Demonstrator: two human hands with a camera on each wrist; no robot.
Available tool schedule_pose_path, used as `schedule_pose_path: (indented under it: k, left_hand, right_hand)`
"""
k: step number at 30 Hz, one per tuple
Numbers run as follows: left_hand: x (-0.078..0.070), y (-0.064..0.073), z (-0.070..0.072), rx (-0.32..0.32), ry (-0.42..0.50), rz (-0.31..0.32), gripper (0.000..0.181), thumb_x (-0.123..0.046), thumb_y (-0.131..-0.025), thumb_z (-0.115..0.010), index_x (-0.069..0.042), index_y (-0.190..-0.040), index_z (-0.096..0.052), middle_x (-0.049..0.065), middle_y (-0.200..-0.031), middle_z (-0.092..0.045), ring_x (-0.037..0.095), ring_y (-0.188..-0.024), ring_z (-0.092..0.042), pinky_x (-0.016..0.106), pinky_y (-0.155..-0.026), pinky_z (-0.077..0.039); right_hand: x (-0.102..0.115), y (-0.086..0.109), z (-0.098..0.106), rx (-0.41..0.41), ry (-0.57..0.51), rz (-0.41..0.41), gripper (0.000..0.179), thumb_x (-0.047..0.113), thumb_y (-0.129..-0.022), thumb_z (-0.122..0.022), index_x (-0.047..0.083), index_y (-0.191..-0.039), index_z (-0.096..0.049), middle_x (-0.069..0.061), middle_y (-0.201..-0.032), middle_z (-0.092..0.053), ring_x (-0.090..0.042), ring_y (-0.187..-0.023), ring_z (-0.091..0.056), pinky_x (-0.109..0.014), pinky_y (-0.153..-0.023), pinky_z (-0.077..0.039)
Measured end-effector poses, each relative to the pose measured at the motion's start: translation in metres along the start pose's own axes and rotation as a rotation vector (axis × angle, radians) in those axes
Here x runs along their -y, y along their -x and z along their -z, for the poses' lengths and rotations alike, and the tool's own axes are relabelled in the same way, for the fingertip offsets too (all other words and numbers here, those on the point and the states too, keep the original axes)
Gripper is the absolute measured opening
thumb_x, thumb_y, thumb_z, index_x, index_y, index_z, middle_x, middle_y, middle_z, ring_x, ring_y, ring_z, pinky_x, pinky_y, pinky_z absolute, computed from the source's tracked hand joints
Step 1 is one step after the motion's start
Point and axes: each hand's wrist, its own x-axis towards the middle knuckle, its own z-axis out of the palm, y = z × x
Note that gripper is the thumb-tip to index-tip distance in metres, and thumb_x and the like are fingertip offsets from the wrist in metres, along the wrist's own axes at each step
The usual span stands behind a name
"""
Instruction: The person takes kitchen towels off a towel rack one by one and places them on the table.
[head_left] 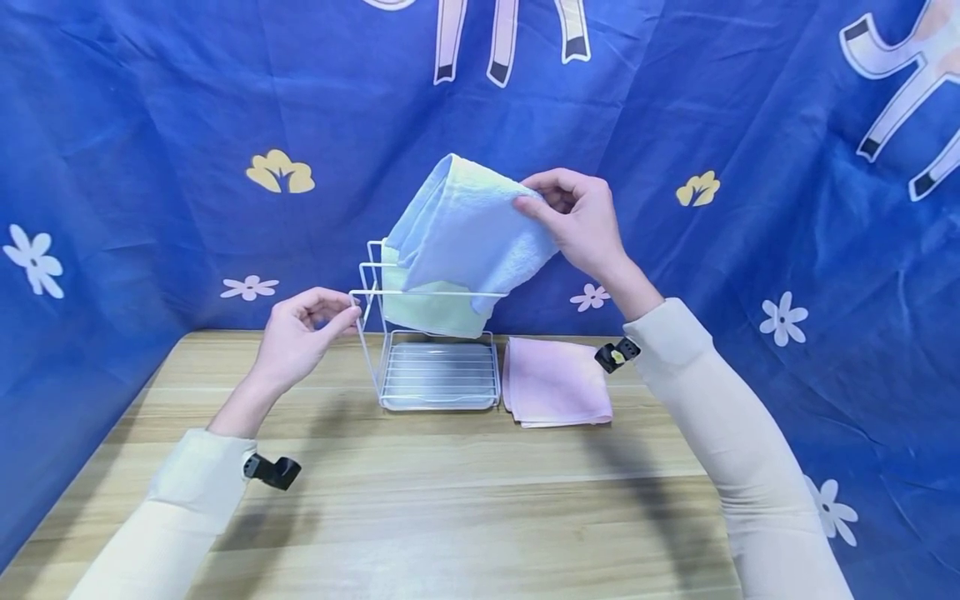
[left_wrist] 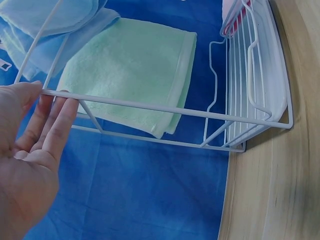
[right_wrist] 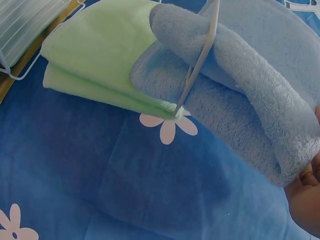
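A white wire rack (head_left: 431, 292) stands on the table, with stepped bars above its base. My left hand (head_left: 303, 329) pinches its front upper corner between thumb and fingers; the left wrist view shows the fingertips against the wire frame. Higher up, my right hand (head_left: 577, 217) pinches the right edge of a folded light-blue towel (head_left: 480, 225). The blue towel's lower part hangs among the upper bars, behind the front one. A pale-green towel (left_wrist: 130, 70) hangs on the rack behind it, partly covered. In the right wrist view, a white bar crosses the blue towel.
A shallow pale tray (head_left: 438, 402) sits in the rack's base under thin wires. Just right of the rack, a folded pink towel (head_left: 558, 383) lies on the wooden table (head_left: 450, 517). A blue patterned curtain (head_left: 337, 100) hangs close behind.
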Motion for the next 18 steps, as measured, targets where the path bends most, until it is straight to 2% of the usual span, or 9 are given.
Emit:
schedule_pose_path:
  k: [5,9,12,18]
  left_hand:
    - [-0.001,0.001,0.001,-0.001,-0.010,0.001,0.017,-0.007,-0.099,-0.073,0.006,-0.110,-0.071,-0.009,-0.092,-0.078,-0.001,-0.078,-0.075,0.015,-0.071,-0.064]
    - [-0.001,0.001,0.001,-0.001,-0.020,0.000,0.017,-0.008,-0.099,-0.073,0.006,-0.110,-0.071,-0.006,-0.092,-0.078,-0.001,-0.077,-0.075,0.015,-0.071,-0.064]
    - [-0.001,0.001,0.001,-0.001,-0.026,0.000,0.017,-0.008,-0.099,-0.073,0.005,-0.110,-0.071,-0.008,-0.091,-0.078,-0.001,-0.077,-0.075,0.014,-0.071,-0.064]
    - [-0.002,0.001,0.001,0.005,0.000,0.007,0.018,-0.007,-0.099,-0.073,0.006,-0.111,-0.071,-0.013,-0.091,-0.077,0.000,-0.078,-0.075,0.016,-0.073,-0.065]
  right_hand:
    - [-0.002,0.002,0.005,-0.025,-0.019,0.021,0.019,0.009,-0.092,-0.082,-0.003,-0.107,-0.078,0.016,-0.078,-0.073,-0.006,-0.064,-0.062,-0.018,-0.056,-0.047]
    - [-0.003,0.001,0.010,-0.050,-0.041,0.063,0.019,0.007,-0.092,-0.081,-0.006,-0.106,-0.078,0.017,-0.078,-0.073,-0.005,-0.064,-0.063,-0.017,-0.058,-0.051]
    - [-0.003,-0.001,0.015,-0.061,-0.054,0.085,0.018,0.005,-0.092,-0.081,-0.007,-0.106,-0.077,0.017,-0.079,-0.074,-0.004,-0.065,-0.066,-0.017,-0.059,-0.054]
    - [-0.001,-0.001,0.027,-0.091,-0.079,0.088,0.014,0.004,-0.092,-0.080,-0.003,-0.104,-0.079,0.013,-0.079,-0.075,-0.007,-0.066,-0.064,-0.017,-0.058,-0.051]
